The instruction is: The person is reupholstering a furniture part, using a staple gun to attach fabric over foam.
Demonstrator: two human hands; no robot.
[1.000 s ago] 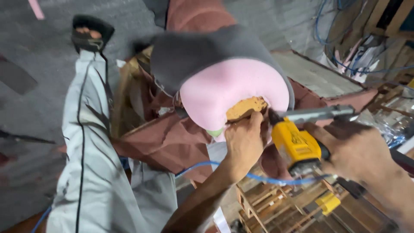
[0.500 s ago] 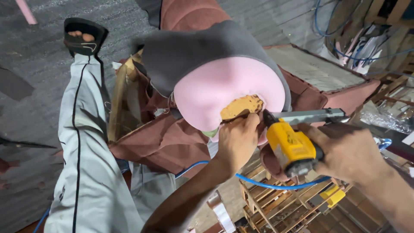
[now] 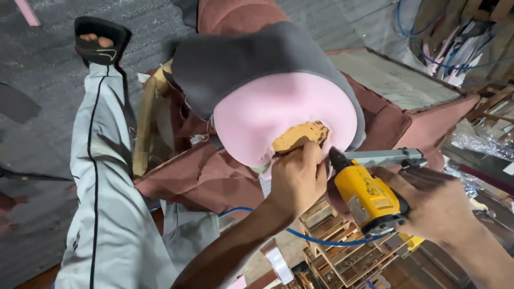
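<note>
The person stands over a padded chair piece, one leg in pale grey trousers (image 3: 107, 176) stretched out to the dark sandal (image 3: 99, 43) on the grey floor (image 3: 37, 80). The left hand (image 3: 297, 179) is closed against the lower edge of the pink foam (image 3: 284, 115), fingers curled and pinching the foam just below a patch of bare wood (image 3: 300, 136) that shows through it. The right hand (image 3: 433, 203) is wrapped tight around the grip of a yellow staple gun (image 3: 367, 195), whose dark nose sits just beside the left hand's knuckles and points at that same edge. A blue air hose (image 3: 316, 238) runs under both wrists. Grey fabric (image 3: 241, 59) covers the top of the foam, and reddish-brown fabric (image 3: 209, 176) hangs loose around the piece. Below the hands lies a wooden frame (image 3: 342, 257) of thin slats, and to the far right are crumpled plastic sheets (image 3: 482, 144).
</note>
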